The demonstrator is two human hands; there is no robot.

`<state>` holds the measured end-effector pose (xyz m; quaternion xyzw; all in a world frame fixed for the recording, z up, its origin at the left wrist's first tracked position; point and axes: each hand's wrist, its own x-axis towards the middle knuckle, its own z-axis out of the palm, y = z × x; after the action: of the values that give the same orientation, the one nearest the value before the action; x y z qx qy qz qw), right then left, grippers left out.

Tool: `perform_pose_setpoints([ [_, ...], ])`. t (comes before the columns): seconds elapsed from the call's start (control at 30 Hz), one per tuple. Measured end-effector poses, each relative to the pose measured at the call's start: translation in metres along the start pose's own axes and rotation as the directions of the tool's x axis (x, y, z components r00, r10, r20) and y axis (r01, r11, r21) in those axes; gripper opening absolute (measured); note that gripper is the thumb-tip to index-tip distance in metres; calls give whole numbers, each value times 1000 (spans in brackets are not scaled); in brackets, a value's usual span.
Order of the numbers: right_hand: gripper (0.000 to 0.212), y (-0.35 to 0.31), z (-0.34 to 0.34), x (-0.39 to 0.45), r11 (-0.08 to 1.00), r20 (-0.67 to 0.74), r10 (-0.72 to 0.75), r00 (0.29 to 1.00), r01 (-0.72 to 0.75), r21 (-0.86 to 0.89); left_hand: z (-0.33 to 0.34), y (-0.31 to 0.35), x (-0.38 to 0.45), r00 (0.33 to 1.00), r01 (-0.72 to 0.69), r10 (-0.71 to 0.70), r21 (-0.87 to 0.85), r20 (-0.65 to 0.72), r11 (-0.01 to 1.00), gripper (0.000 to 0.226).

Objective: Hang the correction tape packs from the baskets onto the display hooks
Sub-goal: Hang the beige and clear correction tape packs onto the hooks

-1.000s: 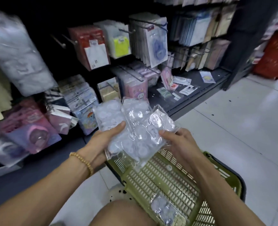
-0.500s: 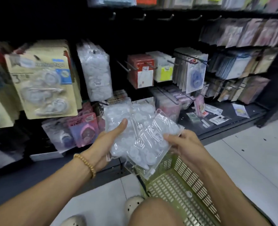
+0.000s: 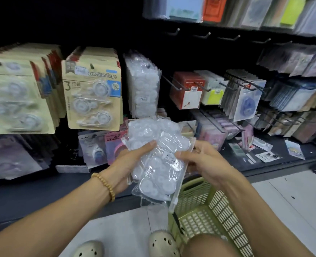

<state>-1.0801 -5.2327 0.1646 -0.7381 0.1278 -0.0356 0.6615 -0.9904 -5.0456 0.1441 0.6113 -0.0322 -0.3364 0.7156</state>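
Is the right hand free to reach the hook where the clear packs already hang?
Probably not yet. The right hand and the left hand both grip the bundle of clear packs. The hanging clear packs lie up-left, with nothing visible between.

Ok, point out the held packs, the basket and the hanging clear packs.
held packs (image 3: 159, 164), head view, front bag's middle
basket (image 3: 196, 199), head view, near wall
hanging clear packs (image 3: 144, 86), head view, front pack's middle

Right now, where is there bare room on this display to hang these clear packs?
The row of bare hooks under the top shelf is free. The hook with clear packs beside the cream cards looks full. The hooks with red boxes are crowded.
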Motion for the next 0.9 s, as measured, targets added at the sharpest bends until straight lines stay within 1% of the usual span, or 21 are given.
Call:
perform_pose_setpoints([
  [0.07, 14, -2, 5, 4, 995, -83, 17, 996, -9, 94, -6, 4, 1, 998, -35, 33, -33, -56, 999, 88],
  [0.13, 11, -3, 6, 9, 960, -200, 50, 979, 9, 281, -13, 5, 4, 991, -64, 56, -58, -122, 996, 100],
  [0.17, 10, -4, 6, 11, 920, -259, 78, 963, 31, 391, -15, 6, 4, 988, -78, 70, -54, -138, 995, 91],
  [0.2, 10, -4, 7, 13, 874, -304, 107, 947, 57, 483, -16, 6, 2, 986, -87, 79, -47, -150, 995, 76],
  [0.23, 10, -4, 9, 15, 833, -339, 134, 931, 80, 548, -16, 6, 0, 986, -92, 83, -57, -147, 994, 62],
  [0.27, 10, -2, 12, 16, 803, -363, 159, 918, 94, 589, -17, 5, 0, 986, -85, 73, -75, -147, 994, 54],
  [0.37, 14, 3, 22, 16, 816, -370, 186, 910, 66, 574, -16, 3, -3, 987, -115, 100, -113, -129, 987, 57],
  [0.43, 12, 2, 24, 11, 848, -304, 191, 933, -1, 529, -17, 2, -3, 989, -101, 86, -122, -123, 987, 64],
  [0.47, 16, 2, 21, 8, 863, -267, 203, 942, -43, 504, -18, 1, -2, 990, -83, 69, -121, -120, 989, 68],
  [0.53, 41, 3, 12, 3, 910, -257, 216, 942, -99, 403, -18, 1, -4, 992, -56, 43, -111, -119, 992, 78],
  [0.57, 56, 4, 7, 2, 940, -313, 205, 927, -98, 326, -18, 0, -3, 991, -48, 35, -105, -127, 993, 84],
  [0.6, 65, 3, 2, 2, 975, -414, 160, 896, -79, 207, -17, 0, -3, 991, -41, 28, -99, -132, 994, 88],
  [0.63, 70, 1, -1, 3, 998, -511, 63, 857, -47, 44, -16, 0, -3, 991, -39, 27, -87, -131, 995, 88],
  [0.67, 70, -4, -3, 3, 990, -551, -76, 831, -5, -144, -15, -1, -3, 991, -42, 34, -67, -130, 997, 83],
  [0.7, 71, -10, -4, 3, 936, -514, -235, 825, 50, -348, -13, 0, -4, 991, -50, 44, -41, -126, 998, 73],
  [0.73, 72, -18, -2, 5, 833, -394, -373, 840, 117, -540, -11, 0, -5, 991, -64, 61, -18, -120, 998, 62],
  [0.77, 76, -27, 1, 7, 710, -228, -434, 872, 175, -682, -9, 0, -6, 990, -80, 79, 0, -114, 997, 52],
  [0.8, 81, -32, 4, 12, 608, -73, -402, 913, 206, -767, -6, -1, -6, 990, -91, 92, 11, -106, 996, 44],
  [0.83, 84, -36, 7, 18, 534, 40, -315, 948, 212, -818, -3, -1, -7, 990, -97, 98, 17, -99, 995, 41],
  [0.87, 83, -39, 10, 22, 495, 109, -229, 967, 212, -843, 0, -2, -7, 990, -100, 102, 27, -98, 995, 44],
  [0.9, 77, -41, 9, 28, 490, 142, -181, 973, 215, -845, 3, -1, -7, 990, -94, 96, 25, -101, 995, 51],
])
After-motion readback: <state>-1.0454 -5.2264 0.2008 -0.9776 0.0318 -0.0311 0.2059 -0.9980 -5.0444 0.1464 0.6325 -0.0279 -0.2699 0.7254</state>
